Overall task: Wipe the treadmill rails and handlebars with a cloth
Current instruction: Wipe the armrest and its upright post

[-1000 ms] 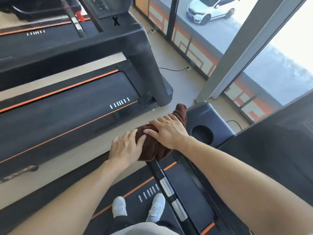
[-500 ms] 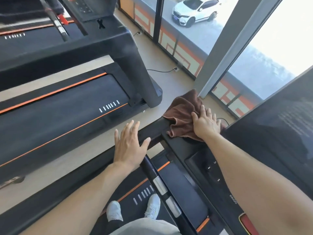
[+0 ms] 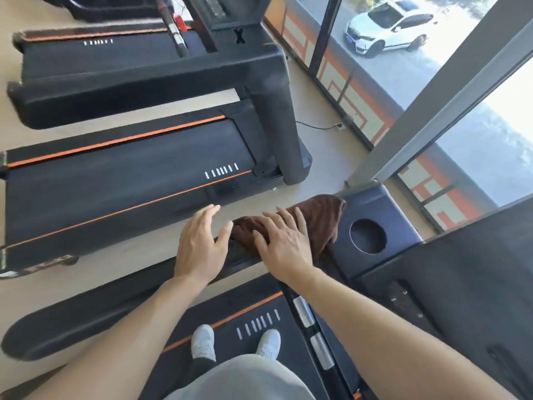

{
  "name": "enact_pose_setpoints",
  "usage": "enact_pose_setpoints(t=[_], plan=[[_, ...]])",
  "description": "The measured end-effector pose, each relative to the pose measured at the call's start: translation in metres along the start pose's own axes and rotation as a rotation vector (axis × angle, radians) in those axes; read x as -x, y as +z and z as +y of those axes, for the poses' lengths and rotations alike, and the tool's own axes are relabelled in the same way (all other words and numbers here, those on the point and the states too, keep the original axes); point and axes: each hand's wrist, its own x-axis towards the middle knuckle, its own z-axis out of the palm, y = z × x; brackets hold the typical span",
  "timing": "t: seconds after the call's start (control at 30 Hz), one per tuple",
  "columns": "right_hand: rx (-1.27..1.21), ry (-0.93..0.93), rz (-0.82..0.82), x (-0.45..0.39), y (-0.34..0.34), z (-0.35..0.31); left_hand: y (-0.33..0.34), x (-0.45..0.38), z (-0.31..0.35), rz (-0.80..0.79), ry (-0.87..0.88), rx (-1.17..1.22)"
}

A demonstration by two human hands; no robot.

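A brown cloth [image 3: 324, 222] lies over the front end of my treadmill's black left rail [image 3: 86, 319], where it meets the console. My right hand [image 3: 284, 241] presses flat on the cloth, fingers spread over its left part. My left hand [image 3: 202, 243] is just left of the cloth on the same rail, fingers apart and holding nothing, its thumb close to the cloth's edge. A black handlebar with silver sensor plates [image 3: 305, 313] runs down from under my right wrist.
The console's cup holder [image 3: 367, 235] sits right of the cloth. A neighbouring treadmill [image 3: 115, 180] stands across a strip of beige floor on the left. A grey window pillar [image 3: 432, 111] and glass are ahead. My white shoes [image 3: 203, 342] stand on the belt.
My right hand has slid the cloth back from the console's cup holder area onto the rail, ending close to my left hand, which has stayed on the rail.
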Motion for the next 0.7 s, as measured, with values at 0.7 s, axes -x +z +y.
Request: enact_pose_setpoints(t=[0.7], plan=[[-0.019, 0.242, 0.156, 0.042, -0.017, 0.053, 0.006, 0.013, -0.016, -0.123, 0.131, -0.092]])
